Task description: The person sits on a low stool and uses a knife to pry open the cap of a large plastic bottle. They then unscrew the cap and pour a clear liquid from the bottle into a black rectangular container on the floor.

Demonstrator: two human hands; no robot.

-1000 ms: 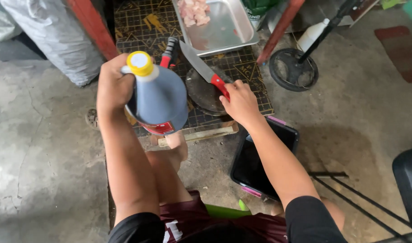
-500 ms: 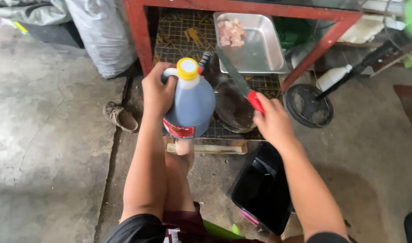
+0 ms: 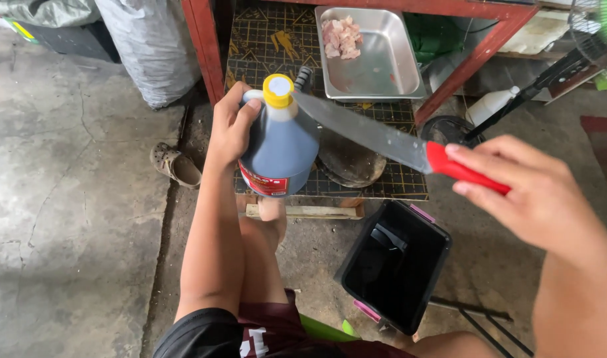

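Knife [image 3: 376,136] with broad steel blade and glossy red handle sits clenched in the right hand [image 3: 529,195], tip at the yellow cap [image 3: 277,90] of a dark plastic jug [image 3: 280,149] gripped by the left hand [image 3: 232,126]; prying seems safest angled away from the fingers.

Relative to the bottle [image 3: 280,142], the knife [image 3: 390,142] lies right, the tray [image 3: 383,66] with meat [image 3: 341,38] in it behind and right, the bin [image 3: 396,265] nearer and right, the shoe [image 3: 175,166] left.
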